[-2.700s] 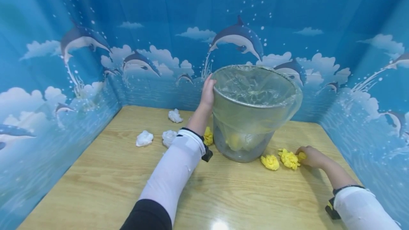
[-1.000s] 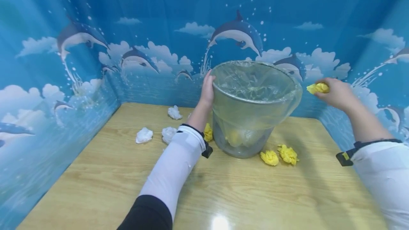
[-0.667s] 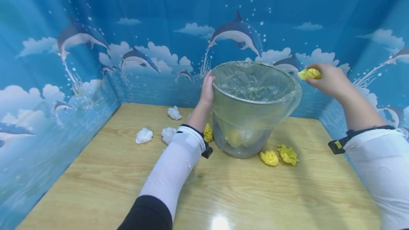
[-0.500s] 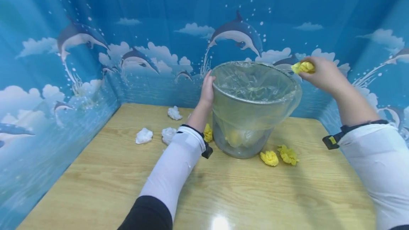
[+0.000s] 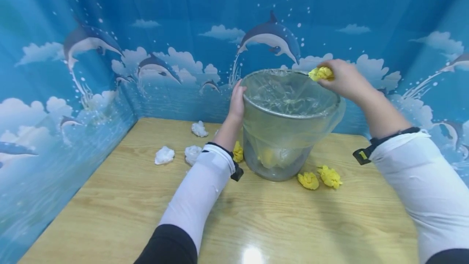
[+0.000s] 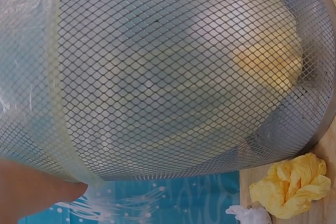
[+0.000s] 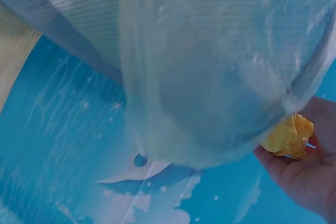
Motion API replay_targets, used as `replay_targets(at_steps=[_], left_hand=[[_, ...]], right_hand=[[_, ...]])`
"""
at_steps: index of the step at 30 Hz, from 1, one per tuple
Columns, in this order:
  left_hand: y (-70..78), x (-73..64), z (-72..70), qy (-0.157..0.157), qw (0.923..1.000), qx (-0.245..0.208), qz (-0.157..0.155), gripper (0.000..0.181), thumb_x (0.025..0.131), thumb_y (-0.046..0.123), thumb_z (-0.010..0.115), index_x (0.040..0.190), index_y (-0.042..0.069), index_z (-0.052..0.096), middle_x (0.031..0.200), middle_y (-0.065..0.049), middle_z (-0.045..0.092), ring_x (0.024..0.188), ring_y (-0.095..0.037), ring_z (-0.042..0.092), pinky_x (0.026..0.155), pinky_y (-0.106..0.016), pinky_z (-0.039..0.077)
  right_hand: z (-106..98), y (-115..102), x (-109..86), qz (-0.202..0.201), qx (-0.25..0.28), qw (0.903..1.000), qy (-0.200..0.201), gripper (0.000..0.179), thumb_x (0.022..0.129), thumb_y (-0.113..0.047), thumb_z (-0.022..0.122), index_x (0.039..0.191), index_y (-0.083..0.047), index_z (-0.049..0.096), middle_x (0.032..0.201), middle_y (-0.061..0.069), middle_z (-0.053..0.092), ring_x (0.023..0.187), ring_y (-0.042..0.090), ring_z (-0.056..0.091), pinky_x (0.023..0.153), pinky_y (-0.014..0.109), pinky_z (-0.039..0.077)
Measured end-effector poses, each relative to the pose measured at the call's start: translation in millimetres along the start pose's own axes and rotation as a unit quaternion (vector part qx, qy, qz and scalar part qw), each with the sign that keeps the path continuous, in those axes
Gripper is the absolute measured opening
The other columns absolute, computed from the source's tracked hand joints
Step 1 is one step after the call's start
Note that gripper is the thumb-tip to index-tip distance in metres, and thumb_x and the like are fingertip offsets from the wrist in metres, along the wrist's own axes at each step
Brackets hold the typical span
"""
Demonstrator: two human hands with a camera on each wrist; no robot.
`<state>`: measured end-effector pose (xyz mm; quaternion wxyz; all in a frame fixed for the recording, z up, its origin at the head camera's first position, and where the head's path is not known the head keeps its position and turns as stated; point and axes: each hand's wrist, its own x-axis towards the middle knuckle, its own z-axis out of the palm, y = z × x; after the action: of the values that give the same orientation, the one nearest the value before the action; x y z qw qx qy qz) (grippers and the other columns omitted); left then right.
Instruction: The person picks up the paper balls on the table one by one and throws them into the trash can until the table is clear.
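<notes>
A mesh wastebasket [image 5: 278, 150] lined with a clear yellowish plastic bag [image 5: 289, 129] stands upright on the table. At its left side my left hand [image 5: 236, 107] grips it by the rim; most of those fingers are hidden in the left wrist view. My right hand [image 5: 346, 80] pinches a crumpled yellow paper ball [image 5: 321, 73] at the far right part of the rim. Two more yellow paper balls, one nearer [image 5: 308, 180] and one farther right [image 5: 330, 177], lie right of the basket. Through the mesh, yellow [image 6: 270, 59] and whitish shapes show inside.
Left of the basket lie several crumpled white paper balls [image 5: 164, 155], some partly behind the left forearm. A yellow paper ball [image 5: 238, 152] sits between that forearm and the basket. A blue dolphin-print curtain [image 5: 183, 52] encloses the wooden table [image 5: 110, 199] at back and sides.
My right hand picked up a yellow paper ball from the table's right side, raised it and carried it left to the basket's rim. The left hand stayed on the basket.
</notes>
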<state>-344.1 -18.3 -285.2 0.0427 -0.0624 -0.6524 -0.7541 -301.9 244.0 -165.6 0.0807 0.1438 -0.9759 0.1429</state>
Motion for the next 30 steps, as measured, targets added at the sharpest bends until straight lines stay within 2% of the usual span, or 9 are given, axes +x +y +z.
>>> replay_targets(at_steps=[11, 17, 21, 23, 25, 28, 30], left_hand=[[1.4, 0.3, -0.4, -0.002, 0.9999, -0.001, -0.014, 0.059, 0.097, 0.031, 0.030, 0.155, 0.021, 0.023, 0.162, -0.001, 0.018, 0.149, -0.023, 0.015, 0.120, -0.047, 0.017], [2.2, 0.8, 0.1, 0.002, 0.9999, -0.002, -0.011, 0.061, 0.096, 0.029, 0.031, 0.155, 0.019, 0.022, 0.162, -0.003, 0.017, 0.149, -0.024, 0.016, 0.119, -0.046, 0.019], [2.2, 1.0, 0.1, 0.006, 0.9999, -0.005, -0.007, 0.062, 0.095, 0.029, 0.032, 0.155, 0.017, 0.023, 0.162, -0.004, 0.017, 0.148, -0.025, 0.018, 0.119, -0.046, 0.021], [2.1, 1.0, 0.0, 0.006, 0.9999, -0.007, -0.005, 0.061, 0.095, 0.028, 0.031, 0.155, 0.017, 0.023, 0.162, -0.004, 0.018, 0.148, -0.025, 0.019, 0.118, -0.045, 0.022], [2.0, 0.9, 0.0, 0.005, 0.9999, -0.008, -0.004, 0.061, 0.095, 0.028, 0.031, 0.155, 0.017, 0.023, 0.162, -0.004, 0.018, 0.148, -0.025, 0.019, 0.118, -0.045, 0.022], [1.7, 0.6, 0.4, 0.004, 0.9999, -0.011, -0.003, 0.061, 0.095, 0.028, 0.031, 0.155, 0.017, 0.022, 0.162, -0.004, 0.018, 0.148, -0.025, 0.019, 0.118, -0.045, 0.022], [1.8, -0.1, 0.7, 0.004, 0.9999, -0.011, -0.004, 0.061, 0.096, 0.028, 0.031, 0.155, 0.017, 0.022, 0.162, -0.004, 0.018, 0.148, -0.024, 0.019, 0.119, -0.045, 0.022]], right_hand=[[10, -24, 7.2, -0.032, -0.006, 0.9994, -0.011, 0.051, 0.096, -0.013, 0.054, 0.141, 0.006, 0.040, 0.132, 0.031, 0.047, 0.116, 0.046, 0.048, 0.097, 0.058, 0.044], [13, -28, 9.1, -0.048, -0.010, 0.9988, -0.006, 0.050, 0.094, -0.011, 0.057, 0.139, 0.006, 0.043, 0.131, 0.030, 0.049, 0.115, 0.045, 0.049, 0.097, 0.058, 0.044], [13, -29, 10.7, -0.053, -0.011, 0.9984, -0.017, 0.053, 0.095, -0.013, 0.057, 0.142, 0.004, 0.040, 0.135, 0.029, 0.047, 0.116, 0.044, 0.049, 0.098, 0.057, 0.044], [12, -29, 11.0, -0.054, -0.023, 0.9978, -0.030, 0.058, 0.096, -0.017, 0.057, 0.146, 0.002, 0.035, 0.144, 0.029, 0.039, 0.129, 0.047, 0.039, 0.106, 0.061, 0.035], [11, -29, 10.4, -0.053, -0.038, 0.9970, -0.043, 0.065, 0.097, -0.024, 0.056, 0.151, -0.002, 0.027, 0.154, 0.028, 0.025, 0.141, 0.049, 0.021, 0.113, 0.064, 0.020], [10, -29, 8.6, -0.045, -0.059, 0.9957, -0.055, 0.074, 0.098, -0.036, 0.054, 0.155, -0.008, 0.017, 0.160, 0.024, 0.005, 0.145, 0.048, -0.007, 0.113, 0.067, -0.002], [10, -29, 6.8, -0.039, -0.066, 0.9951, -0.062, 0.076, 0.098, -0.042, 0.051, 0.156, -0.011, 0.013, 0.161, 0.022, -0.002, 0.145, 0.047, -0.011, 0.111, 0.069, -0.005]])
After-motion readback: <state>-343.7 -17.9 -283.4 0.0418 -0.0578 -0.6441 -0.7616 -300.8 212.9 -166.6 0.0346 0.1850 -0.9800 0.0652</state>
